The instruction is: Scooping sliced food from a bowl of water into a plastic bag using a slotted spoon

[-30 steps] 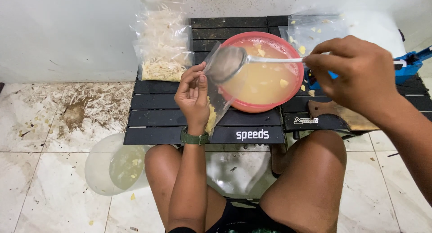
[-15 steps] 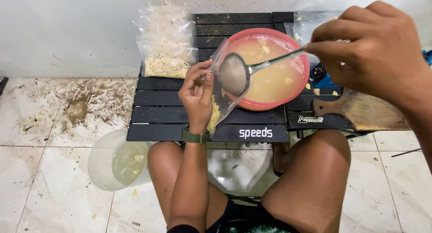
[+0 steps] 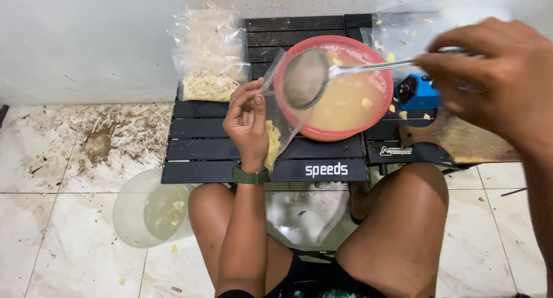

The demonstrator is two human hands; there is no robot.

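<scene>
Ladle (image 3: 305, 78) transfer, mid-step: I had the right hand (image 3: 489, 79) gripping its handle over the red bowl (image 3: 377, 73), the left hand (image 3: 247, 122) pinching open the clear bag (image 3: 276, 131) just left; tipping into its mouth looked next.

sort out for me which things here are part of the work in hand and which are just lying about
In use:
left hand holding open a clear plastic bag
right hand holding a metal ladle
red bowl of yellowish broth
black slatted table

Lying about:
filled bags of pale strips
blue device
wooden board
clear tub on the floor
</scene>
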